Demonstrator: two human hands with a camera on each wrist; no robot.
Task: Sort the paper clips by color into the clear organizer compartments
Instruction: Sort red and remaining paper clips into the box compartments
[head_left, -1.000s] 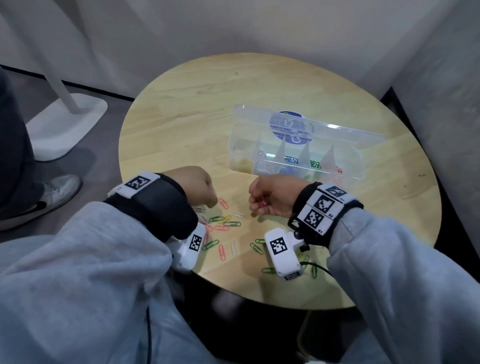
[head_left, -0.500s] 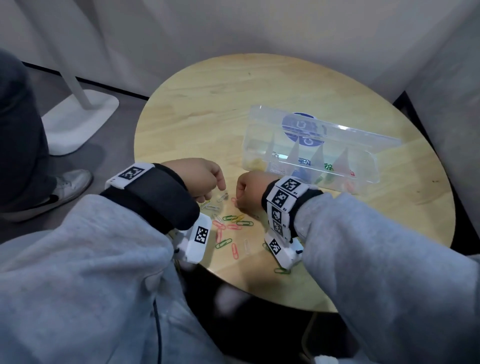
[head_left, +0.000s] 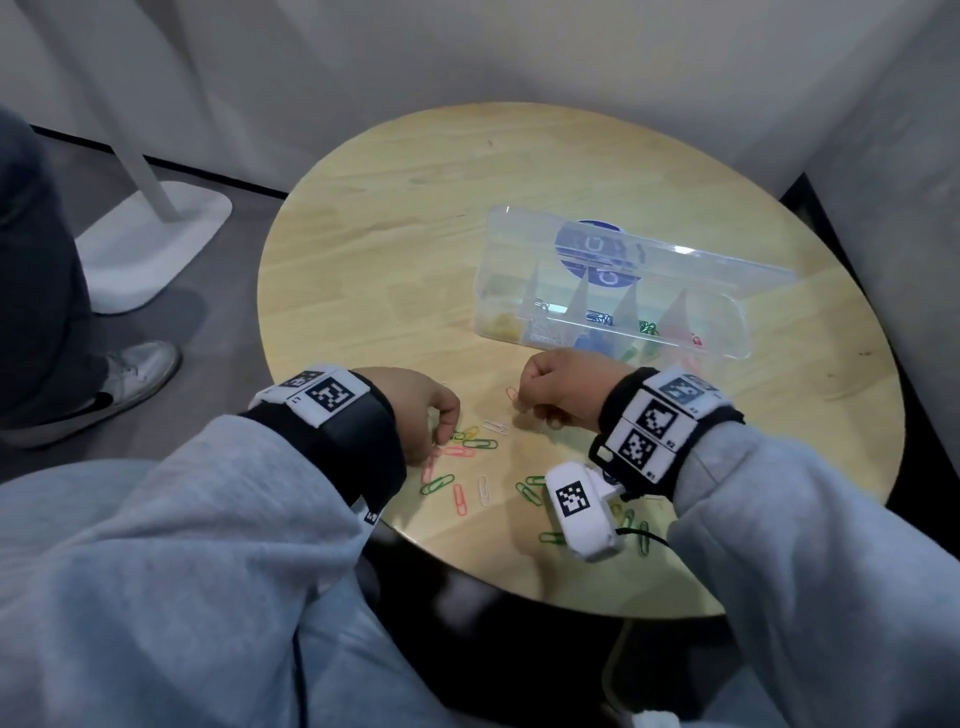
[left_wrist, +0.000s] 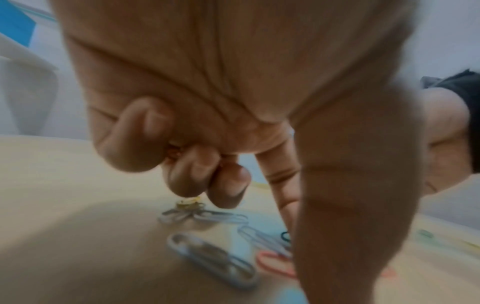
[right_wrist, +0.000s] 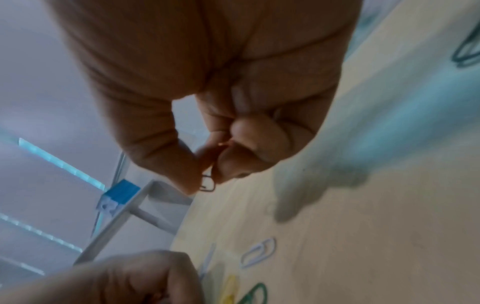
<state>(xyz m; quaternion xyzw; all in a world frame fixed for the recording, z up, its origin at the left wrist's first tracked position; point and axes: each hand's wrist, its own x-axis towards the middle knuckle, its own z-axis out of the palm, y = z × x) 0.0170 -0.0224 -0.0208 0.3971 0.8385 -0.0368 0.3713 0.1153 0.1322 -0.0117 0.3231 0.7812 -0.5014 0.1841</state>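
Note:
The clear organizer (head_left: 744, 340) stands open on the round wooden table (head_left: 415, 234), with yellow, white, blue, green and red clips in separate compartments. Loose clips lie near the front edge: green (head_left: 480, 444), red (head_left: 460, 499), white (head_left: 484, 488). My left hand (head_left: 444, 434) reaches down onto this pile. Its thumb and forefinger point at the table, and the other fingers (left_wrist: 182, 174) curl round something red. My right hand (head_left: 519, 400) is a fist beside the pile and pinches a red clip (right_wrist: 207, 183) between thumb and forefinger.
Another person's shoe (head_left: 104, 395) and a white stand base (head_left: 150, 249) are on the floor to the left. A grey wall rises close on the right. More green clips (head_left: 527, 488) lie under my right wrist, near the table's front edge.
My right hand moved left to the pile, then drew back a little with a red clip pinched. My left hand lowered its fingertips onto the clips.

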